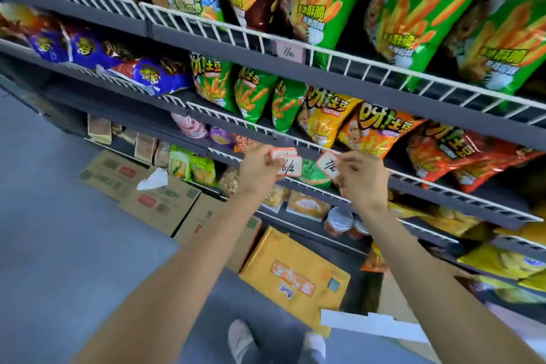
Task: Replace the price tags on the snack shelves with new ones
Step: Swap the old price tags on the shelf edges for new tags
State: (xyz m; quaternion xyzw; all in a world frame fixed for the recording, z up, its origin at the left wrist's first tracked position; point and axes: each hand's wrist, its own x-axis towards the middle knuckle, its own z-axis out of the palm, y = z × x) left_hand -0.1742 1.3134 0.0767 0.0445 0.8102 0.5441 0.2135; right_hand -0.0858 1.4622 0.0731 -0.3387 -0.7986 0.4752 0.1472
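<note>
My left hand (256, 168) pinches a small stack of white price tags with red borders (288, 163); the front one has a handwritten price. My right hand (362, 179) pinches a single red-bordered tag (328, 165), also with a handwritten price. Both hands are held in front of the white wire rail of the middle snack shelf (295, 141), just below the green and orange chip bags (322, 121). Another tag (290, 52) hangs on the wire rail of the shelf above.
Large green chip bags (413, 15) fill the top shelf, purple bags (124, 62) lie to the left. Cardboard boxes (153, 195) and a yellow box (292, 275) stand on the grey floor below. Lower shelves hold jars (339, 220) and packets. My shoes (240, 340) show at the bottom.
</note>
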